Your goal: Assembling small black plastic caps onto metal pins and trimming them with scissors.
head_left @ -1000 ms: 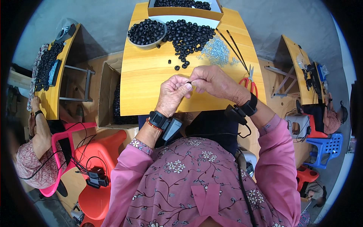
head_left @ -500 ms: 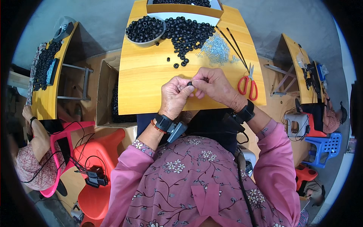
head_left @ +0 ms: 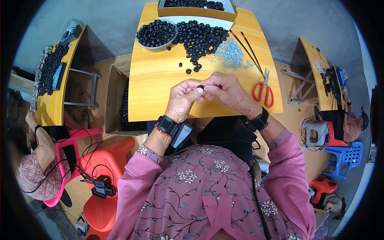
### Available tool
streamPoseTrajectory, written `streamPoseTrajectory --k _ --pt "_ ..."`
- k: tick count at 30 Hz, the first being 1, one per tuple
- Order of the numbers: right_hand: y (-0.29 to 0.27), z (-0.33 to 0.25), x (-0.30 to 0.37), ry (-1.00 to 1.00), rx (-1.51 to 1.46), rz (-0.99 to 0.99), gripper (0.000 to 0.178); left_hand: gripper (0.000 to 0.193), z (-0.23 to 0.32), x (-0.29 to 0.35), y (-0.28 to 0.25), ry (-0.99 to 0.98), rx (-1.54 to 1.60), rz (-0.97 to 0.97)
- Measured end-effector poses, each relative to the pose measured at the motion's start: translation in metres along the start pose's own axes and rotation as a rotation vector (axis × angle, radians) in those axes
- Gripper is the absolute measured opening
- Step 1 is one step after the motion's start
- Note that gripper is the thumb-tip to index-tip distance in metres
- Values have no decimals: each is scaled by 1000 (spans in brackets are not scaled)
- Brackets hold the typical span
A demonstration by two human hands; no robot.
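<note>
Right hand (head_left: pixel 227 91) shifted slightly bodyward, red-handled scissors (head_left: pixel 266 83) now fully exposed. One small black bead (head_left: pixel 201 87), above the surface (head_left: pixel 156 90), pinched at the fingertips by left hand (head_left: pixel 181 102) and right; presumably light, hard, slippery; best gripped by its sides.

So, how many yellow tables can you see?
3: the middle table, the left table and the right table. More might be hidden beyond the picture's dark rim.

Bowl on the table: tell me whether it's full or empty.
Full: small black beads pile up to about the rim of the grey bowl, hiding its bottom.
</note>
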State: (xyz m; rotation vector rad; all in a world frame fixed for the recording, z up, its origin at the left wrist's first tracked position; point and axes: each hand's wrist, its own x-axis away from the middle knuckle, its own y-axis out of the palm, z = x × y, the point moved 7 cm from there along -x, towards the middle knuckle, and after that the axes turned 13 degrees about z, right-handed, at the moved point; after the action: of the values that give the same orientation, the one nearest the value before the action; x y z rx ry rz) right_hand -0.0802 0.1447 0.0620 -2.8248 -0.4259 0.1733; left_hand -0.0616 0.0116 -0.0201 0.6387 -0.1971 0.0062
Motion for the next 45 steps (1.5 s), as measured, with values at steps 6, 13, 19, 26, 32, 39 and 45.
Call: streamPoseTrajectory --k 6,13,19,26,32,39,45 --pt "-4 1 -3 41 -78 -29 18 11 -3 0 -1 -3 83 44" --pt "1 4 -1 48 -49 19 16 14 -1 -1 -4 -11 128 19" --pt "-1 -4 2 -55 56 68 14 15 -1 -1 -4 12 144 12" --pt "-1 -5 -5 -17 -5 74 9 15 -2 -2 -4 26 153 10" --pt "5 -8 -7 -159 99 49 9 13 -4 -3 -8 15 169 27" --pt "5 -11 -7 -189 153 27 7 13 -3 -1 -6 -43 203 3" --pt "6 -16 -6 -345 230 36 7 12 -4 -2 -6 -138 206 18"
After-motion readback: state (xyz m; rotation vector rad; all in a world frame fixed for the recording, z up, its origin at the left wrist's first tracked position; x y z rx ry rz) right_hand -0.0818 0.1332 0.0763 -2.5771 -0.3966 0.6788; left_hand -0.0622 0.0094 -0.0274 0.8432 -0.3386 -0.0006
